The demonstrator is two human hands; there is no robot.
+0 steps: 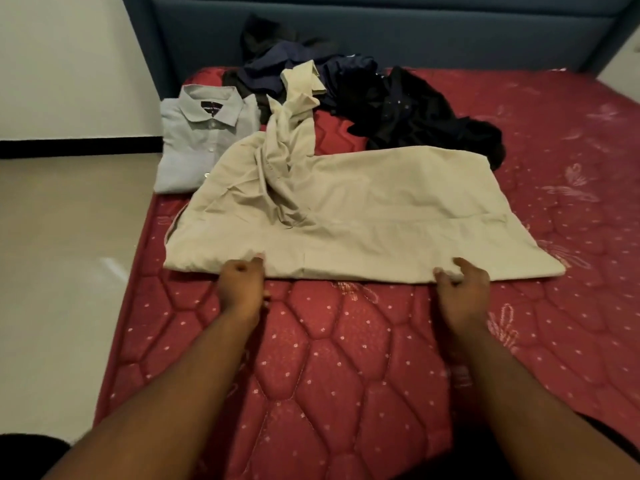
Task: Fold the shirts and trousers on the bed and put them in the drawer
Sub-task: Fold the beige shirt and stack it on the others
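head view: both hands, left hand and right hand, fingers pinching the beige shirt hem near the bed front edge, probably to fold it.

Beige garment: thin woven cloth, matt, smooth over the flat part, creased and bunched where it twists at the middle; stitched seams show along its near edge; light blue shirt: fine woven cloth, matt, pressed flat, small pale glossy buttons down the front, dark woven label inside the collar; dark clothes pile: soft cloth, navy and black, matt, heavily rumpled; bed mattress: red quilted fabric, slight sheen, stitched in raised padded cells, pale woven dots and floral motifs; headboard: blue upholstered fabric, matt, padded in panels; floor: pale tile, glossy, reflecting light; wall: plain, matt.
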